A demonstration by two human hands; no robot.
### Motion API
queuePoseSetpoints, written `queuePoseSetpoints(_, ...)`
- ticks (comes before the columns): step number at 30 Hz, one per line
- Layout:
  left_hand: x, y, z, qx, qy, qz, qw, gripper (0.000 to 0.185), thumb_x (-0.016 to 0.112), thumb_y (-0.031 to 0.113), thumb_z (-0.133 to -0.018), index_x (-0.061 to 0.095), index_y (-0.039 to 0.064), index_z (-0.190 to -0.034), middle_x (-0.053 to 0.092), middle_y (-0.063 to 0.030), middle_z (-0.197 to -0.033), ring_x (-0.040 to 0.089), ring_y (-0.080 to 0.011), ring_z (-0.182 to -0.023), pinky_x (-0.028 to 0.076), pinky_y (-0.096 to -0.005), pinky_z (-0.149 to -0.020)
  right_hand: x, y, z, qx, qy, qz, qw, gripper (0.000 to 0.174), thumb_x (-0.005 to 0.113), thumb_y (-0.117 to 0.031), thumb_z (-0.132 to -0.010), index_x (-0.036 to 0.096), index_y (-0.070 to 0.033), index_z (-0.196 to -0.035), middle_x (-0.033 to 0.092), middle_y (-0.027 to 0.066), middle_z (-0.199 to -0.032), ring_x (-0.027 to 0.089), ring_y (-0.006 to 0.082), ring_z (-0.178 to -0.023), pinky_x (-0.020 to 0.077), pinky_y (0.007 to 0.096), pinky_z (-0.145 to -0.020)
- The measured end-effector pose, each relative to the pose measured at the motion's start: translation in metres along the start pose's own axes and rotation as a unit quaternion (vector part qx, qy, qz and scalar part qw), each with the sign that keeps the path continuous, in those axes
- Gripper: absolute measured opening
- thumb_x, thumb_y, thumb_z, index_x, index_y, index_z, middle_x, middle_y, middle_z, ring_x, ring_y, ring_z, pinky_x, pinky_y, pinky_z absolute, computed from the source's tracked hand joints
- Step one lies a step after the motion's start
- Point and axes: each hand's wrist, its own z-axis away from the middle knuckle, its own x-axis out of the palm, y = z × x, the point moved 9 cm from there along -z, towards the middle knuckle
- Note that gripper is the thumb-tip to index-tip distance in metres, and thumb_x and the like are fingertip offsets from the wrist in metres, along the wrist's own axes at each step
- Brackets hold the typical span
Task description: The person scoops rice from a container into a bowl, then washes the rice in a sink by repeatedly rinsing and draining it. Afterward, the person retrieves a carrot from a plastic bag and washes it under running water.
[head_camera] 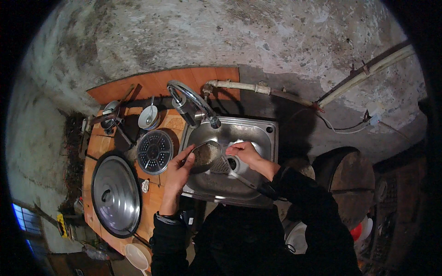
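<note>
My left hand (180, 166) grips the rim of a round metal bowl (206, 158), thumb on the near side. The bowl is tilted over the left half of a stainless steel sink (214, 194), and its inside looks brownish and wet. To its right, my right hand (246, 154) hovers over the basin with the fingers bent together; whether something small is between them is hidden. A perforated metal spatula (219, 166) lies in the sink, partly behind the bowl, with its handle towards the lower right. Beside it is the drain (232, 163). A chrome faucet (195, 98) arches above the bowl.
On the tiled counter (159, 181) at left are a large metal lid (115, 198), a perforated steamer plate (155, 152), a white bowl with a spoon (149, 117) and a garlic bulb (145, 186). A pale plastic ladle (137, 256) is at the lower left. Round wooden lids (352, 186) stand right.
</note>
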Motion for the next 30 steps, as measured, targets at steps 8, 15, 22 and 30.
queuePoseSetpoints(8, -0.001, 0.005, 0.011, 0.026, 0.012, -0.015, 0.999, 0.038, 0.059, 0.021, -0.092, 0.055, 0.003, -0.126, 0.061, -0.0077, -0.113, 0.055, -0.0115, -0.098, 0.043, -0.0243, -0.086, -0.002, 0.001, 0.005, -0.013, -0.001, 0.024, 1.0, 0.019, 0.059, -0.014, -0.09, 0.068, 0.001, -0.098, 0.069, 0.0076, -0.093, 0.063, 0.0158, -0.089, 0.0486, 0.0296, -0.081)
queuePoseSetpoints(15, 0.001, 0.011, 0.018, 0.047, 0.011, -0.012, 0.999, 0.038, 0.058, 0.021, -0.093, 0.055, 0.003, -0.126, 0.061, -0.0083, -0.114, 0.055, -0.0119, -0.099, 0.044, -0.0247, -0.086, 0.001, -0.004, 0.011, -0.017, -0.005, 0.02, 1.0, 0.019, 0.057, -0.012, -0.091, 0.067, 0.001, -0.099, 0.069, 0.0076, -0.094, 0.063, 0.0148, -0.088, 0.0484, 0.0285, -0.081)
queuePoseSetpoints(22, 0.002, 0.019, 0.026, 0.07, 0.024, -0.037, 0.997, 0.036, 0.058, 0.02, -0.093, 0.056, 0.003, -0.125, 0.061, -0.0095, -0.115, 0.055, -0.0129, -0.099, 0.044, -0.0253, -0.086, 0.0, -0.01, 0.019, -0.022, 0.002, 0.039, 0.999, 0.019, 0.056, -0.01, -0.09, 0.067, 0.002, -0.099, 0.069, 0.0081, -0.095, 0.063, 0.0135, -0.088, 0.0485, 0.0266, -0.081)
queuePoseSetpoints(30, 0.004, 0.022, 0.032, 0.095, 0.035, -0.062, 0.993, 0.035, 0.058, 0.02, -0.092, 0.057, 0.003, -0.123, 0.061, -0.0121, -0.113, 0.056, -0.0138, -0.099, 0.045, -0.0252, -0.085, -0.002, -0.015, 0.028, -0.042, 0.004, 0.049, 0.998, 0.018, 0.058, -0.012, -0.089, 0.069, 0.001, -0.096, 0.069, 0.0065, -0.093, 0.062, 0.0128, -0.087, 0.048, 0.0267, -0.081)
